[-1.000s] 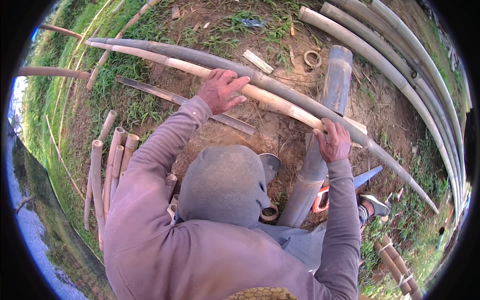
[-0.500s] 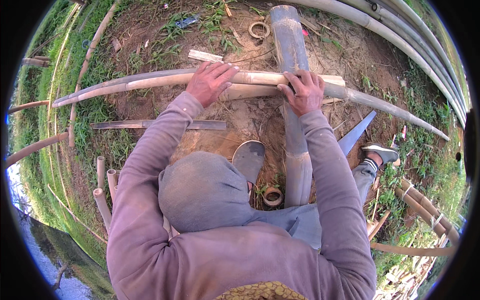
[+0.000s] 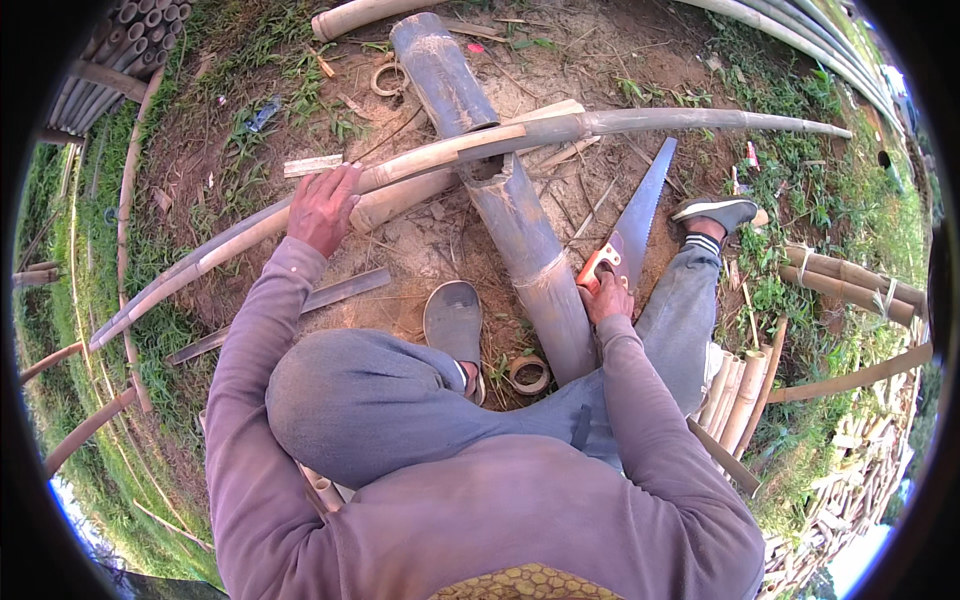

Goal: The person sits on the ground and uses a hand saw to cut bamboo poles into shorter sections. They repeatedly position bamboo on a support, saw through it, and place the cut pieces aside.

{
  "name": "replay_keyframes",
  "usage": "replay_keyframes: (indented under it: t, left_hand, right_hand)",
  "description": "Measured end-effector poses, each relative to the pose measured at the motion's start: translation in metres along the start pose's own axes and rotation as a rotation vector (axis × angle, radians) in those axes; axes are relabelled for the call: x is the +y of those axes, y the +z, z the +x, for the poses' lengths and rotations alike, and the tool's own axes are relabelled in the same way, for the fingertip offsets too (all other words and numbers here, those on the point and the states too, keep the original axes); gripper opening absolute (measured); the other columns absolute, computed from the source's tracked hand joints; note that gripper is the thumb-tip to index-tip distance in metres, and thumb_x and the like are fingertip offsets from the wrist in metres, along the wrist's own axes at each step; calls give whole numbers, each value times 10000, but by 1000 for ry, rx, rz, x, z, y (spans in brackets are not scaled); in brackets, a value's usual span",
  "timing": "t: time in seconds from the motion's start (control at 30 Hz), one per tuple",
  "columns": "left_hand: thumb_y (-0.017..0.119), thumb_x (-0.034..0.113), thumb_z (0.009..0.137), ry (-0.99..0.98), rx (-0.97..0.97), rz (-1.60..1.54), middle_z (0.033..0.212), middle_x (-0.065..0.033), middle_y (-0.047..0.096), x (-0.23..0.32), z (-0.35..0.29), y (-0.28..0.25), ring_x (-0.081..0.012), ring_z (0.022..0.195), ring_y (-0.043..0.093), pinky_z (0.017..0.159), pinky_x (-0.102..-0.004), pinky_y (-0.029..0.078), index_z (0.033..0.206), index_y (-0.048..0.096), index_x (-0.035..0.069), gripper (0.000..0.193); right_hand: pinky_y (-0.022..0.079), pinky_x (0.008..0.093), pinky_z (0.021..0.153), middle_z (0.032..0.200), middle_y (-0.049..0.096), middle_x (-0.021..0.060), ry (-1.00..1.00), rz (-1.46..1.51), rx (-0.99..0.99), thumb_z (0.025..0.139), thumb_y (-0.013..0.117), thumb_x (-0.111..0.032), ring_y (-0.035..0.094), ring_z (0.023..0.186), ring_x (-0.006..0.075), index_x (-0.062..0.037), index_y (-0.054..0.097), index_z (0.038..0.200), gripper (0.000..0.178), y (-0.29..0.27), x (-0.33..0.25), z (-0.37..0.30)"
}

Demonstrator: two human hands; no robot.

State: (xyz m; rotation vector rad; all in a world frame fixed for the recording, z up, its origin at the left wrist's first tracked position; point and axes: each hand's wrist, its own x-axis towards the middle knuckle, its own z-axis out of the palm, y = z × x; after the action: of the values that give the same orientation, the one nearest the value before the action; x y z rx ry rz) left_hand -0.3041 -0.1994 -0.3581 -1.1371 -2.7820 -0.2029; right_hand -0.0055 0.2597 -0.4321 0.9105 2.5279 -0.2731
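A long split bamboo pole lies across a thick bamboo log, which has a notch cut beneath it. My left hand rests on the pole left of the log, its fingers stretched out flat over it. To the right of the log, my right hand is closed around the orange handle of a handsaw. The saw's blade points up and away over the dirt. Under the pole, a shorter bamboo piece sits against the log.
Near my left shoe are a bamboo ring and a flat bamboo strip. Another ring lies beyond the log. Cut bamboo lengths stand by my right leg, with a tied bamboo bundle farther right. Bamboo poles line the far right.
My right hand has left the pole, come back toward me and taken hold of the saw handle. My left hand stays on the pole. The whole view has turned and shifted.
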Motion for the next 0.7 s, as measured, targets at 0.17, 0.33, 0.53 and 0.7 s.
replay_keyframes:
  t: [0.17,0.33,0.53,0.7]
  left_hand:
    - [623,257,1039,8,-68,141,1436,-103,652,7,10,-8,-283,1350,584,1165,-470,389,1522,550,107,511]
    - [653,248,1002,22,-48,177,1377,-78,666,13,14,-9,-256,1330,592,1137,-462,410,1474,564,81,508]
    - [638,251,1018,-29,-107,200,1395,-90,673,17,11,-16,-253,1344,593,1155,-443,422,1499,549,92,515]
    - [620,212,1013,-17,-84,242,1394,-69,681,14,12,-8,-256,1325,619,1133,-494,437,1442,569,108,445]
  right_hand:
    - [450,547,1079,1250,728,167,146,166,-45,860,723,-457,659,1239,390,-122,642,1290,551,-29,-22,2]
    - [512,312,672,882,615,75,-66,1734,421,963,558,-154,590,727,148,-24,565,1039,151,-26,7,-42]
    - [495,277,640,847,622,37,-99,1492,602,1046,705,-283,575,669,102,-31,566,1041,288,-71,-3,-203]
    - [533,305,693,926,707,93,-345,1091,517,963,790,-140,674,737,161,13,623,1121,276,-73,-4,-283]
